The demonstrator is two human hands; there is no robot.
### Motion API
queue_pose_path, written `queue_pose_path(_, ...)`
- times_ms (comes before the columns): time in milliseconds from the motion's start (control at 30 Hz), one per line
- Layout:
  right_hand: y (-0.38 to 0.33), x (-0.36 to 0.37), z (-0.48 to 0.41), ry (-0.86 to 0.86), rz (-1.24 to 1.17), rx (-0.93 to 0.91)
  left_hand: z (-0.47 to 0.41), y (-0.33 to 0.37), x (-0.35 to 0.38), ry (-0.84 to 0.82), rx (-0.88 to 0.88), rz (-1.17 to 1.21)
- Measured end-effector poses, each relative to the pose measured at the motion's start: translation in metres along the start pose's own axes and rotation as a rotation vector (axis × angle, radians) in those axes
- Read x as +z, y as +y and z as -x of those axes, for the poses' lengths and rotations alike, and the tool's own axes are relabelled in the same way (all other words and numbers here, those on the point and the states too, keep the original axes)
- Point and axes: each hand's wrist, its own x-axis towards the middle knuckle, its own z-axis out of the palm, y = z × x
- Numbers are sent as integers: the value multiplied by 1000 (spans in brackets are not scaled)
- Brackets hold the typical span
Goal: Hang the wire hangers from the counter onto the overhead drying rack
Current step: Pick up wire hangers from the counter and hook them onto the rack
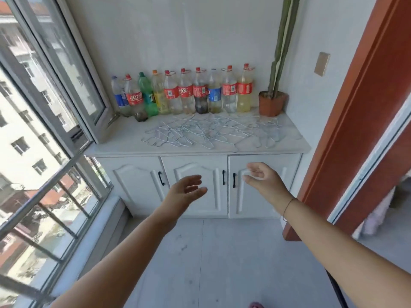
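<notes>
The left hand reaches forward with its palm turned inward, fingers nearly straight and slightly spread, holding nothing. The right hand is stretched out beside it, a little higher in the view. Its fingers are loosely bent, the thumb is apart from them, and it is empty too. A thin bracelet circles the right wrist. Both hands hang in the air in front of the white cabinet, the left over the middle door and the right over the right-hand door, near the black door handles. Neither hand touches the cabinet as far as can be seen. The wire hangers lie beyond and above the hands, spread in a loose, tangled heap across the middle and right of the pale counter on top of the cabinet, clear of both hands. Behind the heap a row of plastic bottles stands along the back wall, most with red labels, one green, and two with blue labels. At the right end of the row sits a potted cactus in a brown pot, close to the edge of the heap. An open window fills the left side, and a reddish-brown door frame rises on the right. Grey floor lies under the arms.
</notes>
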Motion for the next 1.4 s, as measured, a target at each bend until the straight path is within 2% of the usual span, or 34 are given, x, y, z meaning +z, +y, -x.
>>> queue_pose_path(400, 21, 2, -234, -134, 33, 2, -213, 10, 4, 127, -31, 31)
queue_pose_path(700, 51, 46, -381, -212, 4, 106, -353, -12, -25, 157, -103, 43)
queue_pose_path(1100, 93, 146, -577, -232, -71, 372, -542, -37, -100, 138, -191, 39)
queue_pose_path(1400, 123, 192, -658, -282, -163, 544, -629, -76, -111, 110, -325, 55)
